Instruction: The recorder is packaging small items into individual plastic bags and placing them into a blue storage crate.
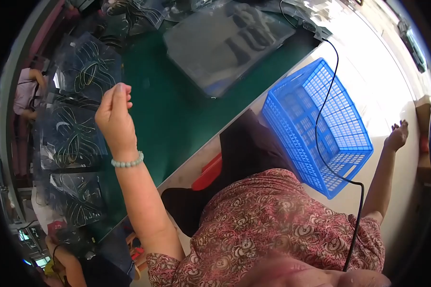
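My left hand [115, 111] is raised over the green tabletop [151, 91], its fingers curled in and the thumb along them. Whatever may be inside that closed hand is hidden from view. Close by on the left lie flat clear bags with coiled cables [89, 71]. A pale bead bracelet [128, 160] circles the wrist. Far out to the right, past the basket, my right hand [397, 135] has loosely bent fingers, somewhat apart, and no object shows in it.
An empty blue plastic basket [304, 136] stands tilted by the table's right edge. A large clear plastic bag [215, 52] lies at the back of the table. A black cable [317, 126] hangs across the basket. Other people [26, 93] are at the left.
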Demonstrator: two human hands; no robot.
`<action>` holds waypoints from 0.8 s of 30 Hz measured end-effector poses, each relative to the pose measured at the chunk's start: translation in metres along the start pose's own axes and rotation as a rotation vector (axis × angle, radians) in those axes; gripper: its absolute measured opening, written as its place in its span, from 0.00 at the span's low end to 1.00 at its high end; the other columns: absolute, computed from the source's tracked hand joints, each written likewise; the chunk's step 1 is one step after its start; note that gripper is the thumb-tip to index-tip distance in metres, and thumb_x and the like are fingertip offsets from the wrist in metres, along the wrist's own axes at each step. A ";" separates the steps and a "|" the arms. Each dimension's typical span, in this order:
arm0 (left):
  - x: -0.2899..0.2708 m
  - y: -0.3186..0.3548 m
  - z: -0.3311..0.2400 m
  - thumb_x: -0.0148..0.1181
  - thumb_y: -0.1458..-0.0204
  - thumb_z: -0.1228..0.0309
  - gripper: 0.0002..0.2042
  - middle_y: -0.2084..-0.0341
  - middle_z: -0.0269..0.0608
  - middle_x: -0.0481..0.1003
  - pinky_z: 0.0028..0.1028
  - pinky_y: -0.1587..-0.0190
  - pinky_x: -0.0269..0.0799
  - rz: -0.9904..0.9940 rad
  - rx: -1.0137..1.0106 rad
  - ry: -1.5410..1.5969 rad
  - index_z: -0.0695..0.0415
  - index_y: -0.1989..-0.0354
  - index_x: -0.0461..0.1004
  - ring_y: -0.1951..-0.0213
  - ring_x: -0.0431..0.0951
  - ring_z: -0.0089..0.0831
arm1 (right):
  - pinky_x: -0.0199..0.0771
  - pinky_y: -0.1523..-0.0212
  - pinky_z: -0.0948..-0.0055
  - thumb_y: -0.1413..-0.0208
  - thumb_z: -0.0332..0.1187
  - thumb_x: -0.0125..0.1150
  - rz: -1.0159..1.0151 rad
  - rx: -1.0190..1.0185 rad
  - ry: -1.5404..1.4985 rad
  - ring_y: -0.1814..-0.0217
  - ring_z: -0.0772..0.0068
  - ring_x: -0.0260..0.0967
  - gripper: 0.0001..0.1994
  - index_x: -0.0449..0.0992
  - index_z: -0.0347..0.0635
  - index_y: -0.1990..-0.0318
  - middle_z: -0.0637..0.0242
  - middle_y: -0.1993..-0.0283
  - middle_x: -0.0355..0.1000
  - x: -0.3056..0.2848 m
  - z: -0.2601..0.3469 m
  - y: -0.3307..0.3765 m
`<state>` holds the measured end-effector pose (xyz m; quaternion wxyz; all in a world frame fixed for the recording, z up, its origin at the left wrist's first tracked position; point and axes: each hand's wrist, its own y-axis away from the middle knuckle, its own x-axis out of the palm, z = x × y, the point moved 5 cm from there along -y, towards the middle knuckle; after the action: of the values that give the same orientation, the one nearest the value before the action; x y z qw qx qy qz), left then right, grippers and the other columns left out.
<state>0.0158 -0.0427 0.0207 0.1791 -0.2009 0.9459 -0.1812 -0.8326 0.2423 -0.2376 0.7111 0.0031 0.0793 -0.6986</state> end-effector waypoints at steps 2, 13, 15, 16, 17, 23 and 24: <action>0.048 -0.022 0.036 0.59 0.41 0.63 0.13 0.70 0.30 0.77 0.20 0.70 0.68 0.198 -0.196 -0.079 0.60 0.57 0.81 0.73 0.72 0.18 | 0.62 0.79 0.71 0.36 0.49 0.51 -0.104 0.150 0.203 0.78 0.76 0.62 0.21 0.74 0.38 0.68 0.69 0.76 0.66 -0.019 -0.039 -0.004; 0.130 -0.082 0.082 0.64 0.50 0.55 0.18 0.79 0.35 0.78 0.28 0.70 0.72 0.278 -0.458 -0.595 0.60 0.66 0.82 0.78 0.76 0.26 | 0.70 0.70 0.58 0.49 0.26 0.64 1.503 -0.709 0.425 0.70 0.49 0.71 0.01 0.77 0.41 0.70 0.55 0.72 0.70 0.084 0.019 0.408; 0.137 -0.091 0.089 0.68 0.51 0.55 0.20 0.76 0.36 0.76 0.24 0.79 0.64 0.367 -0.435 -0.659 0.62 0.63 0.80 0.80 0.72 0.23 | 0.68 0.74 0.63 0.50 0.21 0.62 1.405 -0.599 0.155 0.75 0.53 0.69 0.03 0.75 0.39 0.71 0.57 0.75 0.68 0.131 0.079 0.410; 0.138 -0.093 0.094 0.68 0.51 0.55 0.20 0.76 0.36 0.76 0.24 0.79 0.64 0.368 -0.436 -0.657 0.62 0.63 0.80 0.80 0.72 0.23 | 0.69 0.74 0.64 0.50 0.20 0.62 1.386 -0.657 0.075 0.75 0.54 0.70 0.03 0.75 0.38 0.70 0.57 0.75 0.69 0.147 0.104 0.411; 0.137 -0.093 0.102 0.69 0.51 0.56 0.18 0.76 0.36 0.76 0.23 0.80 0.64 0.384 -0.488 -0.593 0.61 0.66 0.79 0.80 0.72 0.22 | 0.69 0.74 0.65 0.50 0.20 0.62 1.365 -0.715 -0.009 0.75 0.56 0.70 0.04 0.75 0.38 0.69 0.58 0.74 0.70 0.164 0.130 0.413; 0.128 -0.106 0.050 0.66 0.53 0.54 0.16 0.65 0.40 0.81 0.36 0.56 0.74 0.209 -0.082 -0.856 0.50 0.60 0.81 0.58 0.80 0.42 | 0.74 0.69 0.68 0.38 0.32 0.58 1.124 -0.871 -0.651 0.70 0.62 0.73 0.09 0.76 0.33 0.62 0.54 0.68 0.73 0.229 0.290 0.413; 0.127 -0.116 0.022 0.63 0.48 0.55 0.16 0.64 0.38 0.82 0.34 0.58 0.74 0.139 0.030 -0.716 0.53 0.58 0.80 0.59 0.81 0.36 | 0.76 0.67 0.67 0.34 0.38 0.53 1.013 -0.765 -0.907 0.66 0.63 0.74 0.14 0.76 0.33 0.59 0.55 0.65 0.74 0.242 0.295 0.401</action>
<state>-0.0473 -0.2040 0.0155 0.5137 -0.1841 0.8319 -0.1005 -0.3995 -0.0224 -0.0170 0.8581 -0.4924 0.0053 -0.1457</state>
